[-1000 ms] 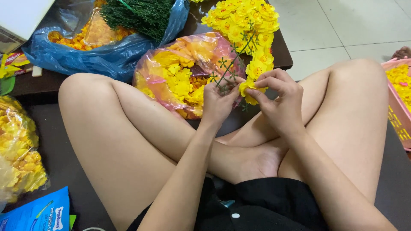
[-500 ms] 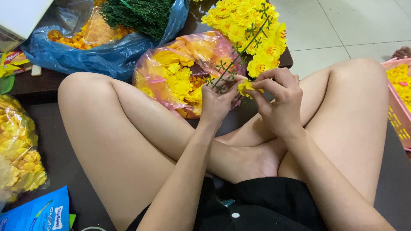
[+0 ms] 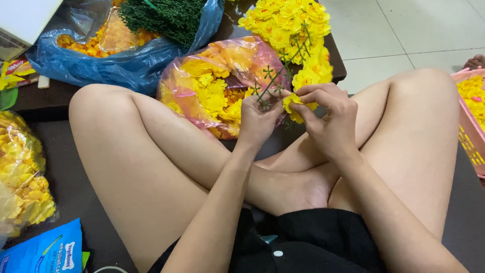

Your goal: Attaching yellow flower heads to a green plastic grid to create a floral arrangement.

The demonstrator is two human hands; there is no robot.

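left hand (image 3: pixel 258 117) gripping green flower stem (image 3: pixel 277 76), right hand (image 3: pixel 328 119) pinching yellow flower (image 3: pixel 294 103) at stem, pink bag (image 3: pixel 214 83) of yellow petals just behind

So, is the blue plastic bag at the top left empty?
No, the blue plastic bag holds yellow flowers and a bunch of dark green stems.

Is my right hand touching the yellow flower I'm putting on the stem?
Touching: the head view shows the right hand pinching the yellow flower between fingertips.
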